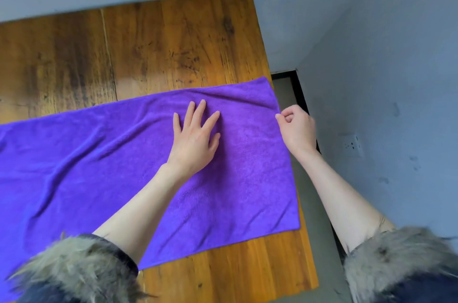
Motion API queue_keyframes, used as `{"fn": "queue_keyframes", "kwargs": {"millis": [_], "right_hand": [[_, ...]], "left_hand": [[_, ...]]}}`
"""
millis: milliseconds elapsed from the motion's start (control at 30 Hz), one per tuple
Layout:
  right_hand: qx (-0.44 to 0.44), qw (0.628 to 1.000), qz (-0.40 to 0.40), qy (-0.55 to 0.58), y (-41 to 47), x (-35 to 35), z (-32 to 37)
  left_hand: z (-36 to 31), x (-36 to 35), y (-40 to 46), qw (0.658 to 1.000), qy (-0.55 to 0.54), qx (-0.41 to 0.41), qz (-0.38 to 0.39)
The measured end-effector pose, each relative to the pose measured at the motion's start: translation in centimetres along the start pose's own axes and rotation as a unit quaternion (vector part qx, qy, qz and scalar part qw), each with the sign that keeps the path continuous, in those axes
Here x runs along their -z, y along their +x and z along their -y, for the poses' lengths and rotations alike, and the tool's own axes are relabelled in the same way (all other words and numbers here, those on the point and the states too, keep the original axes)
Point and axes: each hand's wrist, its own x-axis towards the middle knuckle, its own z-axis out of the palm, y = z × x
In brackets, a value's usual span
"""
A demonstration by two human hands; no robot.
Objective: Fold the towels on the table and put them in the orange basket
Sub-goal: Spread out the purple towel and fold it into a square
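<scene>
Two hands are at work: the left hand (pixel 194 137) lies flat with straight, spread fingers (pixel 202 114) pressing the middle of the purple towel (pixel 99 166), while the right hand (pixel 296 129) has curled fingers pinching the towel's edge at the right of the frame. That towel lies spread across the wooden table (pixel 148 47), from lower left to middle right. To fold well, I think the flat hand should hold firm while the pinched edge goes over to meet the far end; no basket shows.
</scene>
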Motion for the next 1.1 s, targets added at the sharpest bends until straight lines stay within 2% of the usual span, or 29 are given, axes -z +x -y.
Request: {"fn": "queue_keyframes", "kwargs": {"millis": [100, 167, 267, 333, 400, 500, 600, 667, 767, 833, 933, 1033, 1100], "right_hand": [[0.012, 1.000, 0.016, 0.006, -1.0, 0.5, 0.9], [0.024, 0.998, 0.041, 0.047, -1.9, 0.6, 2.2], [0.015, 0.981, 0.133, 0.143, -3.2, 0.2, 4.6], [0.033, 0.971, 0.198, 0.132, -3.7, -0.4, 5.6], [0.061, 0.978, 0.181, 0.086, -3.6, -1.0, 6.0], [0.044, 0.993, 0.092, 0.054, -2.5, -1.0, 6.0], [0.053, 0.994, 0.095, 0.024, -2.0, -1.5, 6.1], [0.096, 0.990, 0.102, -0.020, -2.4, -2.3, 6.6], [0.125, 0.979, 0.094, -0.134, -3.1, -3.6, 7.0], [0.160, 0.962, 0.072, -0.209, -3.2, -4.3, 6.9], [0.190, 0.948, 0.036, -0.254, -3.0, -4.9, 6.5], [0.216, 0.945, 0.020, -0.246, -2.8, -4.9, 5.9], [0.219, 0.958, 0.025, -0.184, -2.5, -4.3, 5.5]], "left_hand": [[-1.1, -0.2, -1.9, 0.997, -0.072, -0.008, -0.012], [-1.5, -0.5, -3.2, 0.990, -0.130, -0.011, -0.047], [-2.6, -0.6, -4.7, 0.963, -0.254, 0.071, -0.056], [-3.0, -0.9, -5.3, 0.948, -0.290, 0.123, -0.044], [-2.7, -1.1, -5.9, 0.944, -0.290, 0.150, -0.041], [-2.2, -1.0, -7.0, 0.955, -0.255, 0.142, -0.052], [-2.2, -1.7, -8.0, 0.989, -0.113, 0.076, -0.066], [-2.2, -2.5, -8.5, 0.997, -0.037, 0.058, -0.031], [-2.2, -3.3, -8.9, 0.999, 0.021, 0.032, 0.016], [-2.1, -3.6, -8.8, 0.998, 0.035, 0.020, 0.041], [-1.8, -3.7, -8.7, 0.996, 0.071, 0.002, 0.053], [-1.8, -3.7, -8.7, 0.997, 0.076, 0.002, 0.031], [-2.2, -3.6, -8.7, 0.999, 0.044, 0.009, 0.005]]}}
